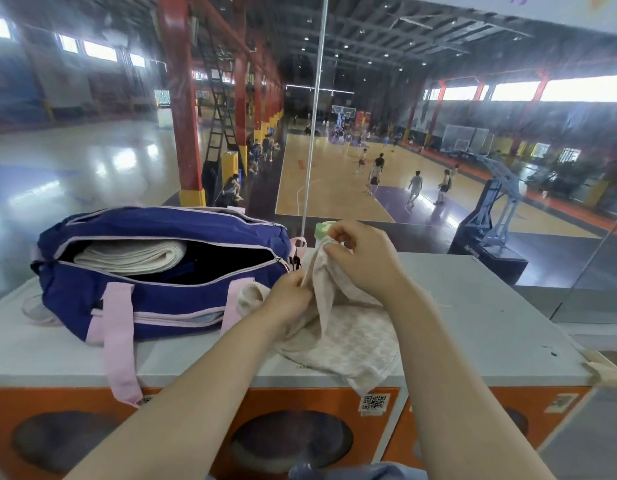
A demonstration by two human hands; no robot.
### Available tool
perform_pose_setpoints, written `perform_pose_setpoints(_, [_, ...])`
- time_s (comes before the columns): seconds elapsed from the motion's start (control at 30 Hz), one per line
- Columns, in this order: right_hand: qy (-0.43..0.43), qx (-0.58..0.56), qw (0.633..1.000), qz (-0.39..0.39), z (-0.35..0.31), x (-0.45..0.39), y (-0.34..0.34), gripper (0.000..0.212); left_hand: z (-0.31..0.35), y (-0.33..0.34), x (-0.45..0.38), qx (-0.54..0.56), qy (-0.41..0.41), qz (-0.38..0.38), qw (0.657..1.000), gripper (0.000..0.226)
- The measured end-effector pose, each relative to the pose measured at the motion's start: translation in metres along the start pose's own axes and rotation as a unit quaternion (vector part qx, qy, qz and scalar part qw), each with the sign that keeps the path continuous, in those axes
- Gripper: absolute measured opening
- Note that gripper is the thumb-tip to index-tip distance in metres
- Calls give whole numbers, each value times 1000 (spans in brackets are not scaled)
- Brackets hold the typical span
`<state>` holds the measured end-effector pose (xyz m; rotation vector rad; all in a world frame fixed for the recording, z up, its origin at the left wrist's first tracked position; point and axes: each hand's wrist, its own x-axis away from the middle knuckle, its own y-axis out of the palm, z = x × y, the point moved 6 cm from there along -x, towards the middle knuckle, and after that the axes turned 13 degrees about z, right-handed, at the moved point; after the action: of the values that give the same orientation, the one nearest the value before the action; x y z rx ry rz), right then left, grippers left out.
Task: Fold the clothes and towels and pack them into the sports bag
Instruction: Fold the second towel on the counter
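Observation:
A navy sports bag (154,299) with pink straps lies on the white counter top (490,323), its top zip open. Inside it lies a folded cream towel (133,254) beside something dark. To the right of the bag a beige patterned cloth (348,341) lies crumpled on the counter, one corner hanging over the front edge. My left hand (289,296) pinches an edge of this cloth near the bag's zip end. My right hand (362,258) pinches another part and lifts it higher.
A bottle with a green cap (322,232) stands behind my right hand at the glass pane. The counter's orange front (196,427) faces me below. A clear plastic thing (36,311) lies left of the bag. Beyond the glass is a basketball hall with players.

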<state>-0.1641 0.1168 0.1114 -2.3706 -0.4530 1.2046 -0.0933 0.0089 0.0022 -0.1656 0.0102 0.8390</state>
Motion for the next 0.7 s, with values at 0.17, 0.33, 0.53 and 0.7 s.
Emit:
perform_pose_setpoints(0.17, [35, 58, 996, 61, 11, -9, -25, 6, -10, -29, -1, -365, 150, -6, 919, 13])
perform_pose_setpoints(0.33, [88, 100, 990, 38, 30, -28, -54, 14, 1, -59, -3, -561, 256, 58, 785, 15])
perform_pose_setpoints(0.53, [143, 94, 983, 65, 44, -53, -108, 13, 19, -95, -3, -596, 181, 47, 781, 19])
perform_pose_setpoints(0.7, [155, 86, 981, 83, 48, -72, -144, 8, 55, -98, 7, -450, -14, -66, 890, 15])
